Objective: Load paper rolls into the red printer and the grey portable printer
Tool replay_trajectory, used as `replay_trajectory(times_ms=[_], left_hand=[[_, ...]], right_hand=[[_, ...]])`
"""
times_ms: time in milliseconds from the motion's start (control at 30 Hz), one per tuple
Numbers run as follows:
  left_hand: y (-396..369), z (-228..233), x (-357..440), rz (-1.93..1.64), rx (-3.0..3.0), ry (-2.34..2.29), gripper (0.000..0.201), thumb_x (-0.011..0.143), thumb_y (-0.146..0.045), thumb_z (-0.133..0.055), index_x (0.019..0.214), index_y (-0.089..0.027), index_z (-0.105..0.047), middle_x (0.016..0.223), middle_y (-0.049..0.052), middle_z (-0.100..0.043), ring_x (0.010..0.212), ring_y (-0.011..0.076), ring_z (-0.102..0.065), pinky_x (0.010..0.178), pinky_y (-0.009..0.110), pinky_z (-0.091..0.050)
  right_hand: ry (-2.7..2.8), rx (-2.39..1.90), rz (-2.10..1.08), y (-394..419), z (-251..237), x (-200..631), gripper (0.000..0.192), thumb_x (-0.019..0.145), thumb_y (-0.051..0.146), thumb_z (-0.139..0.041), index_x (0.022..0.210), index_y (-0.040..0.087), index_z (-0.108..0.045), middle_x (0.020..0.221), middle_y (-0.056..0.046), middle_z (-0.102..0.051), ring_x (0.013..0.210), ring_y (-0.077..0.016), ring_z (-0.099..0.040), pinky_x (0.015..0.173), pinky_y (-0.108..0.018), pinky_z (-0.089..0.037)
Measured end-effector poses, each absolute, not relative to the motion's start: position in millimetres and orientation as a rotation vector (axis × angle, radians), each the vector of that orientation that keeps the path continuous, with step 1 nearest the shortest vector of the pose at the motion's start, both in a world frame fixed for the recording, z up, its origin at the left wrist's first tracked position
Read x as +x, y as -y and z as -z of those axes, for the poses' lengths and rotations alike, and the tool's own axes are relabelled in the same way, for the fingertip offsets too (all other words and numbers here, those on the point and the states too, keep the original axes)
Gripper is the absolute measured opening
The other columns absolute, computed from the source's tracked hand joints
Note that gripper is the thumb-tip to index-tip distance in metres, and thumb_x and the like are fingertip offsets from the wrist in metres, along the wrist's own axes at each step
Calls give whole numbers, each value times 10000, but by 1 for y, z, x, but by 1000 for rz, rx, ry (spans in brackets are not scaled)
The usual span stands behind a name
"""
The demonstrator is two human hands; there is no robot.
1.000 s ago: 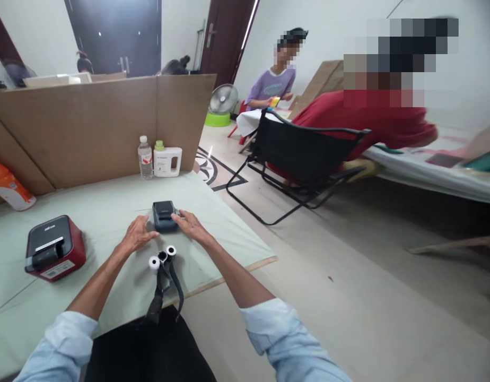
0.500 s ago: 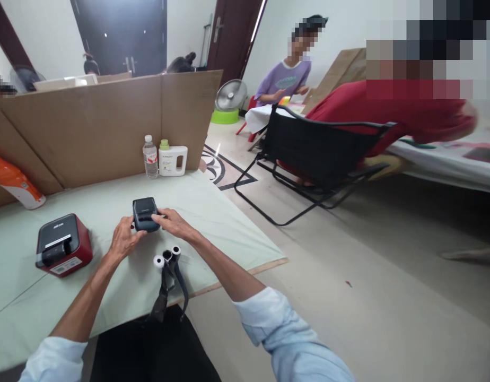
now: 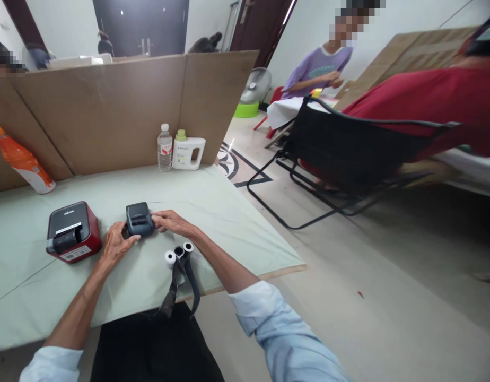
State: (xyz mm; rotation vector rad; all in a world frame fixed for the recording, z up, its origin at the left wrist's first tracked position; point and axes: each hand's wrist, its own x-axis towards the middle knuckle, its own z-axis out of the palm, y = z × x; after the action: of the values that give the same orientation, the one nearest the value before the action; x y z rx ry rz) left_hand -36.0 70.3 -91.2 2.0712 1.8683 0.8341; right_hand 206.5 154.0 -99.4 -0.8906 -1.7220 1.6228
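Observation:
A small dark portable printer [image 3: 140,219] sits on the pale green tabletop between my two hands. My left hand [image 3: 116,245] grips its left side, thumb along the front edge. The fingers of my right hand [image 3: 171,222] are closed against the right side. Left of them stands a larger red and black label printer [image 3: 73,232]. Nearer my body, two white paper rolls [image 3: 171,258] lie beside a dark roll [image 3: 178,252], and a black strap [image 3: 193,284] hangs from there over the table edge.
A cardboard partition [image 3: 121,111] borders the table's far side. Before it stand a water bottle [image 3: 164,148], a white jug [image 3: 188,154] and a leaning orange bottle [image 3: 24,162]. To the right are a black folding chair [image 3: 348,154] with a person in red, and another person in purple.
The small printer has shifted left across the table, closer to the red one. My right fingers have moved from its front to its right side. The view has turned slightly left.

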Motion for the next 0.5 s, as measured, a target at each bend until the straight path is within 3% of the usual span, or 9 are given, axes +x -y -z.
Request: replay_trajectory(times_ms=[100, 300, 500], left_hand=[[-60, 87, -36, -922, 2078, -1925, 556, 783, -407, -782, 1252, -152, -624, 1197, 150, -683, 1081, 324, -672, 968, 467, -562], [-23, 72, -15, -880, 2165, -1692, 316, 842, -282, -679, 1144, -191, -669, 1106, 85, -683, 865, 227, -658, 828, 380, -573], [-20, 76, 38, -607, 2197, -1281, 395, 783, -166, -638, 1173, -204, -686, 1087, 80, -701, 946, 235, -655, 855, 359, -539]], right_hand=[[1670, -937, -1565, -146, 99, 219, 451, 869, 578, -703, 970, 144, -769, 947, -100, -757, 839, -180, -691, 666, -262, -574], [1616, -1029, -1421, -111, 99, 257, 458, 891, 586, -655, 945, 149, -782, 1017, -121, -784, 818, -182, -696, 659, -271, -552], [1533, -992, -1357, -72, 109, 277, 531, 911, 651, -607, 964, 155, -790, 965, -106, -790, 900, -220, -718, 888, -372, -556]])
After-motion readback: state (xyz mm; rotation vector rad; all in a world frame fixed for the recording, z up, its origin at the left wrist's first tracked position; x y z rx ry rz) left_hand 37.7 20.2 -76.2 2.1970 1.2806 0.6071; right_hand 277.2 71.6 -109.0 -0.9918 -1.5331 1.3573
